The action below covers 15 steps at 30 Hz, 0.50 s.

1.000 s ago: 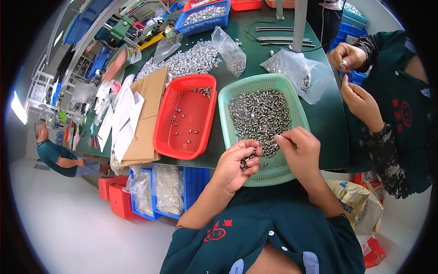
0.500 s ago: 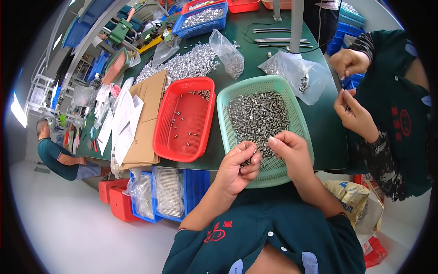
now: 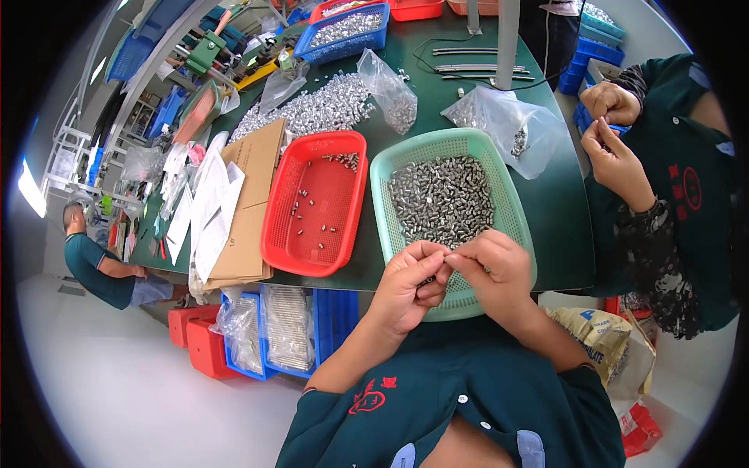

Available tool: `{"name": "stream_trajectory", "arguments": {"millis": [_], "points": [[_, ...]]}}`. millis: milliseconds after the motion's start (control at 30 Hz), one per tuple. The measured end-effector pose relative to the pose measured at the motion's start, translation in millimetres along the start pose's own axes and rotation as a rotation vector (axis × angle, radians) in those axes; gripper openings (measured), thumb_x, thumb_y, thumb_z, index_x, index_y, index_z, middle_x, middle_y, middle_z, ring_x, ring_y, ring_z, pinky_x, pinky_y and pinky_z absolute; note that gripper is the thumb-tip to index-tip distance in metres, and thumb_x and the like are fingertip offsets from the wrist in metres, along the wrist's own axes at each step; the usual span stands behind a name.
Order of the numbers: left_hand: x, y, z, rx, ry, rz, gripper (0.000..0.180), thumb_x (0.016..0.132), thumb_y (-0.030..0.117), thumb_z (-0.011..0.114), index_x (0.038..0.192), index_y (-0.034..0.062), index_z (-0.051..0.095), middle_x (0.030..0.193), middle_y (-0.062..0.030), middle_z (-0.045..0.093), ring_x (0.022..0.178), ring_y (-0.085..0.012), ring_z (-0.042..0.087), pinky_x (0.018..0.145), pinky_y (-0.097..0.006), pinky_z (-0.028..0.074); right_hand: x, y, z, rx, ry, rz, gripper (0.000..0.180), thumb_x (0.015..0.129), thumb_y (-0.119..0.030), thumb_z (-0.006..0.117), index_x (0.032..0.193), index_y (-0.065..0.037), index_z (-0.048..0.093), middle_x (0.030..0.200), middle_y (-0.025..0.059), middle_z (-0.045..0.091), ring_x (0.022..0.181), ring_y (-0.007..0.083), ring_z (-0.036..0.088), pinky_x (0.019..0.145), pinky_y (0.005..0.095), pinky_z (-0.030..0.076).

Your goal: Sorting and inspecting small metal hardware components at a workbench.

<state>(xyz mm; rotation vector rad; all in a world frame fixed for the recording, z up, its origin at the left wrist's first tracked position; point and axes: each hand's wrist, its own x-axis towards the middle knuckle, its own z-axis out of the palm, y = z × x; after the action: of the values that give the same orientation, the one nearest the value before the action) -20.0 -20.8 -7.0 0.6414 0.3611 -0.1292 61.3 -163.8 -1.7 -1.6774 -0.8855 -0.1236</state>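
A green mesh basket (image 3: 384, 204) full of small grey metal parts (image 3: 441, 198) sits on the dark green table in front of me. My left hand (image 3: 410, 282) and my right hand (image 3: 491, 269) meet over the basket's near edge, fingertips touching and pinching a small metal part between them. My left hand also cups several parts in its palm. To the left of the green basket lies a red mesh basket (image 3: 275, 242) with a few scattered metal parts.
A co-worker's hands (image 3: 612, 132) work at the right of the table. Clear bags of parts (image 3: 503, 121), a heap of silver parts (image 3: 316, 109), a blue bin (image 3: 347, 30), cardboard and papers (image 3: 234, 203) lie around. Another person (image 3: 97, 265) sits far left.
My right hand has moved from the pile in the green basket toward me and joined my left hand at the basket's near edge.
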Motion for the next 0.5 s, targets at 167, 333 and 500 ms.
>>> {"name": "stream_trajectory", "arguments": {"millis": [167,333,500], "points": [[-0.3,0.7,12.0,0.036,0.05,0.018,0.016,0.094,0.02,0.049,0.097,0.0059,0.055,0.067,-0.0044,0.051,0.044,-0.0055,0.031,0.04,-0.019,0.024,-6.1,14.4,4.0,0.759,0.017,0.716,0.014,0.085,-0.013,0.063,0.075,-0.003,0.06,0.062,-0.0034,0.052,0.055,0.0057,0.044,0.049,0.0221,0.034],[1.1,0.0,1.1,0.069,0.079,0.05,0.022,0.095,0.027,0.047,0.096,0.0063,0.054,0.064,-0.0039,0.05,0.044,-0.006,0.03,0.04,-0.02,0.024,-2.2,23.5,-4.2,0.978,-0.006,0.899,0.017,0.084,-0.015,0.064,0.073,-0.004,0.058,0.06,-0.0032,0.049,0.054,0.0063,0.043,0.048,0.0236,0.033],[2.8,-0.6,-7.4,-0.062,0.021,-0.025,0.027,0.095,0.031,0.046,0.096,0.005,0.054,0.063,-0.0025,0.047,0.043,-0.0062,0.03,0.041,-0.02,0.024,4.6,11.8,-12.5,-0.352,0.105,0.009,0.018,0.079,-0.011,0.068,0.069,-0.001,0.058,0.059,0.0034,0.05,0.055,0.0092,0.047,0.047,0.028,0.036]]}}
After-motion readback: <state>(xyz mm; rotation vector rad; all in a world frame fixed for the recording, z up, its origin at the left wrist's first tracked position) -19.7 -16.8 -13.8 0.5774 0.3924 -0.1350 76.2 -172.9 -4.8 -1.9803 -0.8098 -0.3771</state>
